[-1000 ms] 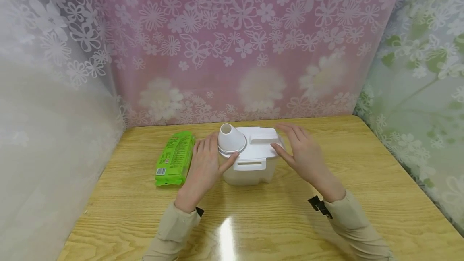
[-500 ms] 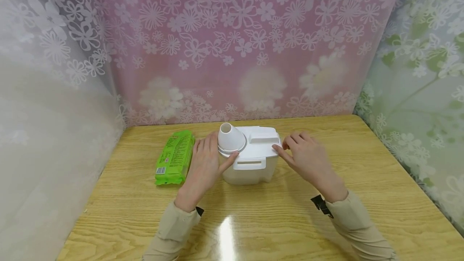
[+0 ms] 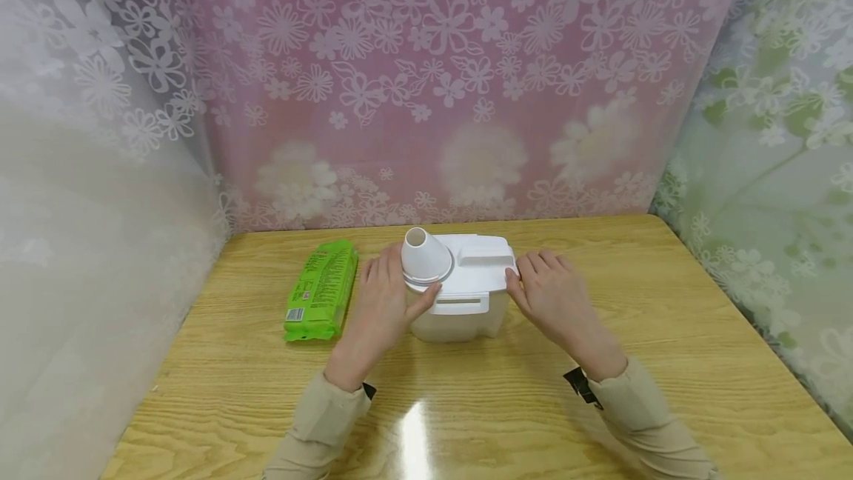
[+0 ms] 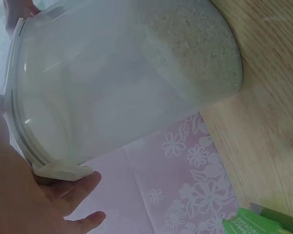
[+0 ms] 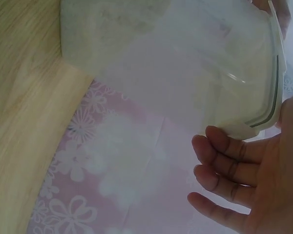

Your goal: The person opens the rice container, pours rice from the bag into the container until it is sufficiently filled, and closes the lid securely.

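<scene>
In the head view, a clear plastic storage container (image 3: pixel 448 326) stands upright on the table under a white lid (image 3: pixel 474 284). A white cone-shaped cap (image 3: pixel 425 259) rises from the lid's left part. Pale grains that look like rice (image 4: pixel 190 48) fill its lower part in the left wrist view. My left hand (image 3: pixel 380 298) grips the left end, thumb on the lid's rim and fingers at a side clasp (image 4: pixel 61 170). At the right end, my right hand (image 3: pixel 556 295) has its thumb on the lid's edge and curled fingers at the other clasp (image 5: pixel 237 129).
A green printed packet (image 3: pixel 321 291) lies left of the container, close to my left hand. Under everything is a wood-grain table (image 3: pixel 466 406). A pink flowered curtain (image 3: pixel 426 95) hangs behind it, with pale curtains at both sides.
My right hand's fingers have come from outstretched to curled at the container's right end, and its thumb has shifted to the lid's edge. The left hand and container have barely moved.
</scene>
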`<state>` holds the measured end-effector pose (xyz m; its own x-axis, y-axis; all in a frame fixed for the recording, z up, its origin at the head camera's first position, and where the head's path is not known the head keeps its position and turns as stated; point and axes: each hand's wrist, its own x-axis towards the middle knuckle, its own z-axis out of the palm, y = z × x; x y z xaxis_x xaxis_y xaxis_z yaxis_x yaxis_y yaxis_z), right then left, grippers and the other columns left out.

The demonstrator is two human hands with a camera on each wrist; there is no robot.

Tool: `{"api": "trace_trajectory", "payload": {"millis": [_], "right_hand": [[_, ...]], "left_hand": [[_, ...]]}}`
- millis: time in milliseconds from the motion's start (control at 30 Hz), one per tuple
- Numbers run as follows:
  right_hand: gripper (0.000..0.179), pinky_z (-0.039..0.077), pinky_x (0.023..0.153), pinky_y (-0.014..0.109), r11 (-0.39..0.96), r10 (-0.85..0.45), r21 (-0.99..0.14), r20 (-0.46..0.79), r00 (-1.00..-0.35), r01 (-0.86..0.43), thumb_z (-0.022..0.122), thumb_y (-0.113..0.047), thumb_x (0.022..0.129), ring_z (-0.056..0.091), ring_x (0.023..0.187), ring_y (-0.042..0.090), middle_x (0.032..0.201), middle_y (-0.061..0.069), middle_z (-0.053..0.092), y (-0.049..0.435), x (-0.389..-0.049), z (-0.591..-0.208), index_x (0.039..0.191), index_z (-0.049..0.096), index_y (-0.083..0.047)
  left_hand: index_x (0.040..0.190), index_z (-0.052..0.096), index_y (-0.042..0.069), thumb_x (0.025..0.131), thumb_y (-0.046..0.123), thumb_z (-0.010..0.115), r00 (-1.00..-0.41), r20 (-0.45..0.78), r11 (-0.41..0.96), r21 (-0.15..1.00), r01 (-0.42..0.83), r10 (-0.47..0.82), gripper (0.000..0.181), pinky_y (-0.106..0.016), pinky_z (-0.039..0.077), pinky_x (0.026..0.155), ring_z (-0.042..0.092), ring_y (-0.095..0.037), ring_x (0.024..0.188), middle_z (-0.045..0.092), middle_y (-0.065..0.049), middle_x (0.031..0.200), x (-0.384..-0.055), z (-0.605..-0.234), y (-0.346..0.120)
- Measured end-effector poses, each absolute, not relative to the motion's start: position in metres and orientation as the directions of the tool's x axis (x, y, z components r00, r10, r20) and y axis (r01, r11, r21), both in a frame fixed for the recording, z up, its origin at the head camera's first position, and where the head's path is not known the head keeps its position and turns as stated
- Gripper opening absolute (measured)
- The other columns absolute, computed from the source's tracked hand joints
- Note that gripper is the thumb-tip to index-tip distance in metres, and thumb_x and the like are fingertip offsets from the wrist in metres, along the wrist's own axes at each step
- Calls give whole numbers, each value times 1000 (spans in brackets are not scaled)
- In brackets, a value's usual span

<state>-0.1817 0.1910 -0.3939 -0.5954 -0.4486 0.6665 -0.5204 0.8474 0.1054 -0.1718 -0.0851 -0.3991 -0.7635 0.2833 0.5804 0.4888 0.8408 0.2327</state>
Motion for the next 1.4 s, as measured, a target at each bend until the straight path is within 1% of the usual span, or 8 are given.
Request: {"api": "trace_trajectory", "payload": {"millis": [333, 600, 733, 867, 967, 1133, 1233, 1400], "right_hand": [[37, 49, 64, 40, 827, -444, 38, 656, -610, -561, 39, -23, 103, 55, 68, 29, 70, 9, 55, 189, -178, -394, 77, 55, -3], [26, 50, 65, 39, 838, -418, -31, 605, -677, -545, 49, -19, 100, 57, 73, 27, 73, 7, 58, 190, -178, -393, 81, 58, -5], [27, 52, 67, 40, 838, -418, -69, 556, -719, -541, 51, -23, 102, 59, 76, 27, 79, 8, 62, 192, -178, -392, 87, 62, -4], [35, 54, 72, 43, 854, -418, -64, 507, -754, -517, 54, -37, 104, 64, 83, 30, 87, 9, 66, 197, -177, -387, 93, 64, -6], [47, 54, 71, 45, 863, -407, -50, 522, -750, -503, 55, -52, 101, 66, 86, 31, 93, 10, 68, 200, -178, -384, 100, 65, -6], [67, 56, 77, 50, 847, -396, -52, 603, -692, -529, 42, -63, 100, 67, 93, 36, 106, 15, 70, 202, -182, -380, 121, 64, -3], [60, 56, 83, 52, 834, -406, -42, 629, -663, -550, 43, -56, 104, 67, 98, 39, 112, 17, 70, 201, -186, -378, 127, 64, -4], [46, 52, 93, 53, 820, -433, -48, 598, -675, -570, 51, -42, 106, 65, 110, 37, 126, 12, 68, 198, -193, -377, 135, 62, -9]], "left_hand": [[140, 38, -12, 98, 52, 56, -770, 574, 809, 291, 511, 280, 79, -54, 41, 109, 57, -43, 115, 54, -26, 127, -171, -401, -83], [143, 35, -11, 98, 50, 58, -796, 539, 801, 328, 501, 277, 79, -56, 38, 111, 54, -44, 121, 51, -27, 133, -169, -401, -84], [143, 35, -11, 98, 53, 55, -796, 539, 806, 320, 497, 276, 81, -57, 38, 110, 54, -44, 122, 50, -27, 135, -169, -401, -84], [142, 37, -10, 98, 54, 57, -791, 547, 812, 309, 495, 274, 80, -57, 40, 109, 54, -43, 120, 51, -27, 133, -169, -400, -84], [141, 38, -9, 97, 52, 61, -799, 538, 814, 317, 486, 268, 79, -56, 40, 108, 54, -42, 119, 52, -26, 133, -168, -398, -84], [143, 39, -7, 94, 51, 67, -823, 510, 819, 341, 461, 251, 80, -55, 41, 107, 55, -39, 122, 52, -23, 135, -168, -393, -84], [147, 38, -6, 93, 53, 67, -841, 488, 831, 349, 434, 234, 85, -57, 41, 107, 53, -40, 126, 51, -24, 139, -166, -390, -84], [154, 33, -4, 92, 58, 66, -879, 435, 849, 374, 374, 195, 93, -62, 34, 111, 50, -44, 131, 46, -25, 147, -158, -383, -84]]}}
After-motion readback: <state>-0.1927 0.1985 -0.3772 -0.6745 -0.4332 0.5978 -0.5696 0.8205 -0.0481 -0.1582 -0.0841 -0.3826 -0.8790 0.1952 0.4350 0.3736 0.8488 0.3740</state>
